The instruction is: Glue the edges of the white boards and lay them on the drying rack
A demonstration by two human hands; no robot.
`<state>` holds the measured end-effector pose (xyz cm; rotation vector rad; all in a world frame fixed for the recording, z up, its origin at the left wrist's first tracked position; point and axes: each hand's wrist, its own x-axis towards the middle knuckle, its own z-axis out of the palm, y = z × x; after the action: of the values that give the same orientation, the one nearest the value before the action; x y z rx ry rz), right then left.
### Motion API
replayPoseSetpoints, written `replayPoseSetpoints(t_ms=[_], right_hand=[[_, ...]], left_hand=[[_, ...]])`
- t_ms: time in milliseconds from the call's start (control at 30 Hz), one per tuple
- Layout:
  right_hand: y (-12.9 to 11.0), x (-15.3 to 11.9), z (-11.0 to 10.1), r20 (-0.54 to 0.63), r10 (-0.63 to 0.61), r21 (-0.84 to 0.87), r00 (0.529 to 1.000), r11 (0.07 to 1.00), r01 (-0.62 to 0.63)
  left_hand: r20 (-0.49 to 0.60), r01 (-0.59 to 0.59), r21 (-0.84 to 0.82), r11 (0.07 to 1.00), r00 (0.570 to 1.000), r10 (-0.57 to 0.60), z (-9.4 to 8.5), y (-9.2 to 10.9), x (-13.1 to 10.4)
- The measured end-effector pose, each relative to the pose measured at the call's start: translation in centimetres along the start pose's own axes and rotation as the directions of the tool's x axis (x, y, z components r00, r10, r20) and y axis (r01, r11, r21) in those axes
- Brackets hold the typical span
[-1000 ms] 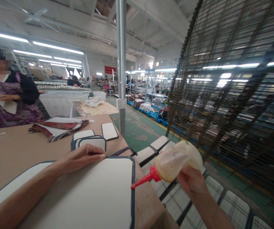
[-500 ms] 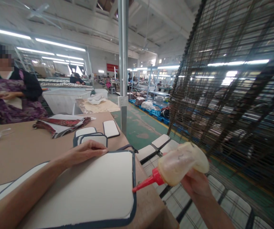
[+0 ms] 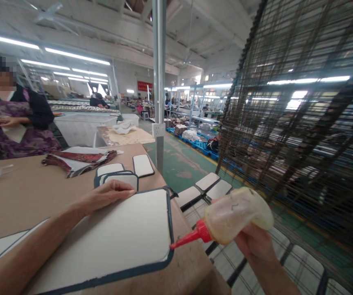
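White flat panel with rounded corners and a dark blue border (image 3: 115,233) lies in front of me, face up on the broad brown-topped counter (image 3: 19,180), its right side near the counter's edge. I judge that this placing leaves that side free to be reached from my right. My left fingers (image 3: 124,189) are drawn together at the panel's far edge, touching it, likely to steady it; whether they pinch the border or only press on it I cannot tell. My left forearm crosses over the panel, which looks like the simplest way to get there.

My right fingers (image 3: 253,239) are closed round a translucent yellowish plastic squeeze bottle (image 3: 234,215), though most of their grip is hidden behind its body. I hold it out past the counter's edge and tilted, base up and away, so that its tapered red nozzle (image 3: 191,237) points down and inward. The tip is at the panel's right border, near the lower right corner, touching or all but touching; such a tilt would let liquid settle toward the tip.

More white panels with dark edging (image 3: 4,243) lie to the left, partly hidden by my arm. Beyond my left fingers sits a small overlapping pile of white dark-edged pads (image 3: 121,180), with a single white dark-edged pad (image 3: 143,165) apart from it, both out of the nozzle's way.
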<state>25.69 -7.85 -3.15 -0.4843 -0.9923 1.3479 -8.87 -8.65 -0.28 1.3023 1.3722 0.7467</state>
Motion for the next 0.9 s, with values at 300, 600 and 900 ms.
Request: replayPoseSetpoints(t_ms=[300,600,900], right_hand=[[1.7,-1.0,-2.0,-0.107,-0.146,-0.031,0.984,0.989,0.143],[2.4,-1.4,-0.9,-0.184,-0.328,-0.100,0.927,0.944,0.314],[2.4,1.4,0.2,-0.254,-0.385,-0.025,0.887,0.920,0.392]], left_hand=[[-0.076,0.006,-0.096,0.995,0.997,-0.014,-0.5,-1.5,0.4],[-0.238,-0.027,-0.268,0.963,0.970,-0.039,0.2,-2.9,1.5],[-0.245,-0.063,-0.432,0.900,0.968,-0.050,2.0,-4.3,2.4]])
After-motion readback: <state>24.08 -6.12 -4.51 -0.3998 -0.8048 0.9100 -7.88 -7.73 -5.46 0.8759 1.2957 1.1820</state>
